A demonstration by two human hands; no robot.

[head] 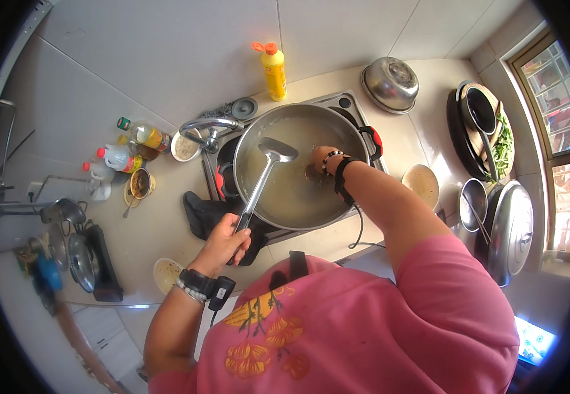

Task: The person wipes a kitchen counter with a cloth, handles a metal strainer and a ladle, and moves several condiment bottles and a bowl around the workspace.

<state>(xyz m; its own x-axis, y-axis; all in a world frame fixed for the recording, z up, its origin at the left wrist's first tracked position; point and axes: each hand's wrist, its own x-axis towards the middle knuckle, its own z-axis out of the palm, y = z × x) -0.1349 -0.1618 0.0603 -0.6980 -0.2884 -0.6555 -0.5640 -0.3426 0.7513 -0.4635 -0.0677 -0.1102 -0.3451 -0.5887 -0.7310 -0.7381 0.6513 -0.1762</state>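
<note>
A large round metal pan (pixel 243 128) with red-and-black side handles sits over the sink (pixel 356 106) and holds cloudy water (pixel 290 197). My left hand (pixel 223 244) grips the handle of a metal wok spatula (pixel 279 151); its blade is tilted above the water. Inside the pan, my right hand (pixel 325 153) reaches down at the water, right of the blade. Its fingers are hidden, so I cannot tell whether they hold anything. A dark blurred patch shows just below that hand.
A chrome faucet (pixel 211 133) stands left of the pan, a yellow squeeze bottle (pixel 274 74) behind it. Black cloth (pixel 201 216) lies at the front left. An upturned metal basin (pixel 395 83), a bowl (pixel 420 184) and a lidded pot (pixel 513 231) are on the right. Several bottles (pixel 149 135) stand left.
</note>
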